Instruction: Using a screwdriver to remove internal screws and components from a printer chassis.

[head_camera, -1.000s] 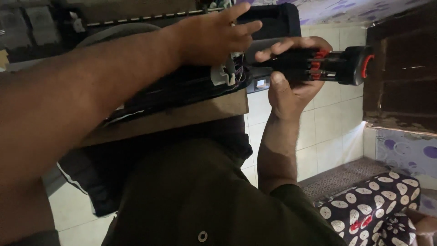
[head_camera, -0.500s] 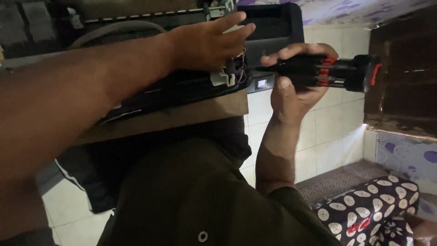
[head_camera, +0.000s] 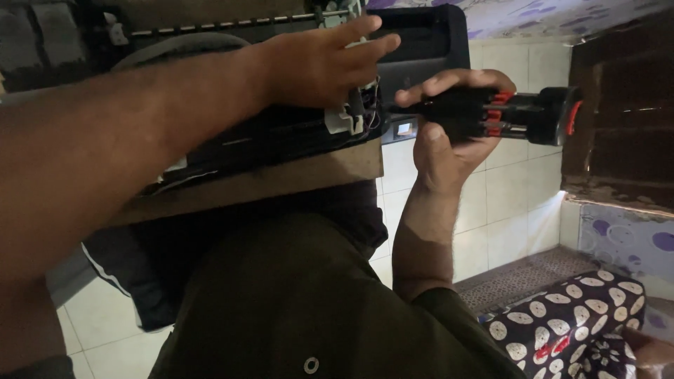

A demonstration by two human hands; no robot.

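Here the right hand (head_camera: 449, 137) grips a black-and-red multi-bit screwdriver (head_camera: 498, 116), its tip at the opened printer (head_camera: 281, 133) on a wooden tabletop (head_camera: 281, 184). The left hand (head_camera: 319, 63) lies flat on the printer, fingers spread, steadying it. Seemingly a screw is being worked; keeping the tip seated matters.

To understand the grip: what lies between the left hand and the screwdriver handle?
In the head view, white connectors with thin wires lie between the left hand and screwdriver handle.

A black screwdriver (head_camera: 491, 116) with red bits stored around its handle is held level in the upper right of the frame. A dark opened device (head_camera: 281, 133) with exposed white connectors is seen across the upper middle, resting on a brown board (head_camera: 281, 182).
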